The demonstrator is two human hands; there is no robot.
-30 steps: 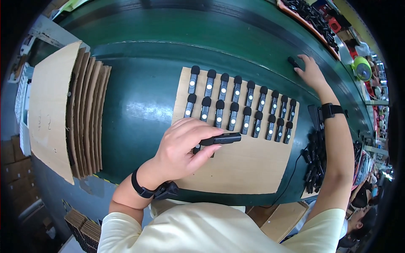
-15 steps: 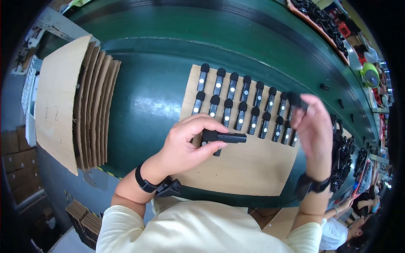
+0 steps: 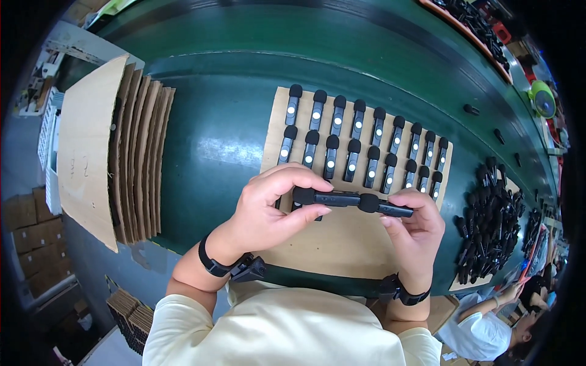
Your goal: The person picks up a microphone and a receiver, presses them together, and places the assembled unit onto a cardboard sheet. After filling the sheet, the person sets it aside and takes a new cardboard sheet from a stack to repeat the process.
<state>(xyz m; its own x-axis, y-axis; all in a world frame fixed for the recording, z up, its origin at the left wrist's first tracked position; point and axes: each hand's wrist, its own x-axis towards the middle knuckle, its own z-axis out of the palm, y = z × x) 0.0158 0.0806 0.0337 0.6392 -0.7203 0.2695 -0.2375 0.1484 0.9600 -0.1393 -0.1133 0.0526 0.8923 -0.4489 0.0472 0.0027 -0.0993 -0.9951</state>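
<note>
My left hand (image 3: pixel 274 204) pinches a small black clip-on microphone (image 3: pixel 339 199) by its round foam cap, its body lying level and pointing right. A second microphone (image 3: pixel 394 209) is held between the thumb and fingers of my right hand (image 3: pixel 418 222); its foam cap meets the body end of the first. Both are over a cardboard sheet (image 3: pixel 348 253). On that sheet, two rows of similar microphones (image 3: pixel 352 160) lie foam caps away from me, each with a pale round dot. A few more show partly behind my left hand.
At the right, a heap of black microphones (image 3: pixel 488 226) lies on the green table (image 3: pixel 207 116). Several loose pieces lie beyond it. A stack of cardboard sheets (image 3: pixel 91 152) stands at the left. A person (image 3: pixel 482 329) is at the lower right.
My right hand has come down and left, bringing its microphone end to end with the one in my left hand. The left hand has stayed almost still.
</note>
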